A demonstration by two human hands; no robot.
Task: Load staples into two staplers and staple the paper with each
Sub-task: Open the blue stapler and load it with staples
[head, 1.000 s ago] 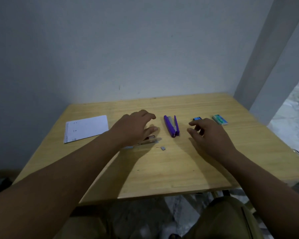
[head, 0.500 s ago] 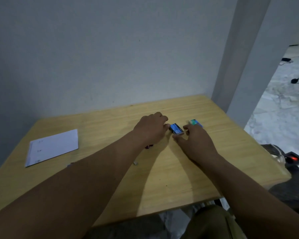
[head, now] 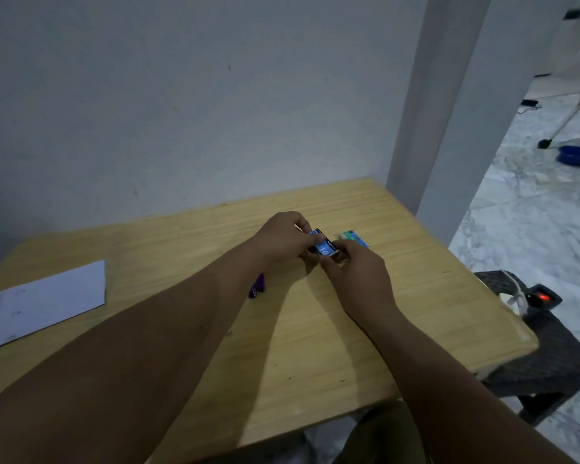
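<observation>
Paper (head: 47,301): a flat white rectangular sheet with faint marks, lying at the left end of the bench.
Bench (head: 315,346): pale wood with visible lengthwise grain, smooth top, rounded right corner, set against a plain grey wall.
Purple stapler (head: 258,286): glossy plastic, mostly hidden behind the left forearm; only one end shows, resting on the bench.
Left hand (head: 282,237): reaches across to mid-bench, fingers (head: 303,226) curled and pinching the far end of the blue box.
Blue staple box (head: 322,245): small cardboard rectangle with white print, held between both hands just above the bench; whether it touches the wood I cannot tell.
Right hand (head: 355,272): fingers bent, thumb and forefinger grasping the near end of the blue box.
Green staple box (head: 354,238): small rectangular carton lying flat on the bench, just beyond the right hand.
Dark stool (head: 546,349): woven-textured, beside the bench's right edge on a marbled floor.
</observation>
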